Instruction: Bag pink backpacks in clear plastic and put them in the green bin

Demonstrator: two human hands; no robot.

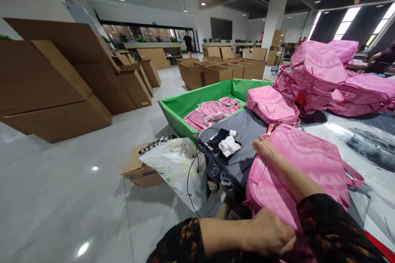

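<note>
A pink patterned backpack (311, 152) lies in front of me on the table's grey cloth. My left hand (271, 232) is closed on its near lower part; the fingertips are turned away, so the exact part gripped is hidden. Reaching across the bag, my right hand (263, 148) is closed at its far left edge, beside a red tag (272, 128). Whether a zip pull is in those fingers is too small to tell. A second pink backpack (273, 104) lies just beyond.
More pink backpacks (321, 70) are piled at right. A green-walled bin (197, 92) holds pink bagged pieces (212, 111). A phone (220, 135) and white tissue (228, 146) lie on the grey cloth (247, 125). A white plastic bag (175, 168) and cartons (216, 74) stand on the floor.
</note>
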